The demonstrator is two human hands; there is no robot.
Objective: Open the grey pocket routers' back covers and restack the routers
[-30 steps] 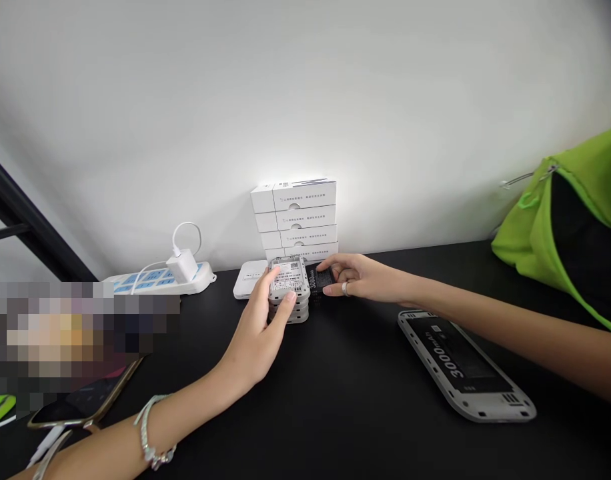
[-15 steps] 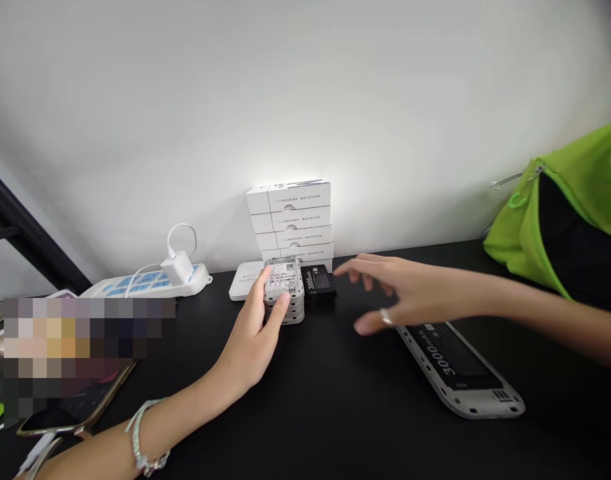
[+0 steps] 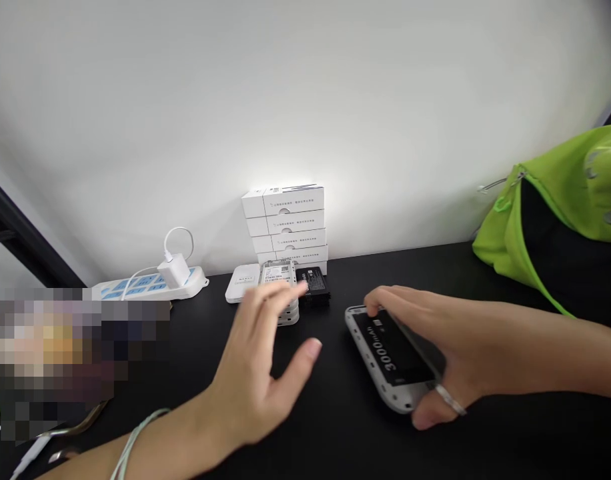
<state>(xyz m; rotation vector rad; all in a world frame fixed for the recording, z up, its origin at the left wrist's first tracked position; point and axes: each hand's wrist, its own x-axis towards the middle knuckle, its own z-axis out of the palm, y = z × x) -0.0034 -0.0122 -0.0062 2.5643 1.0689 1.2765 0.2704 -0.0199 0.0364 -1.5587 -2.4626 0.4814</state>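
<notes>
In the head view, your left hand (image 3: 253, 373) has come off the stack of pale devices (image 3: 279, 272) and hangs in front of it, fingers and thumb spread, holding nothing. Your right hand (image 3: 453, 343) now grips the 3000mAh device (image 3: 388, 360), fingertips at its far end, thumb at its near corner. The device has shifted left, so the work seems to have passed to it. Your palm hides its right side; you can't tell whether it's clear of the black table (image 3: 335, 433). Pixelation masks the lower left.
</notes>
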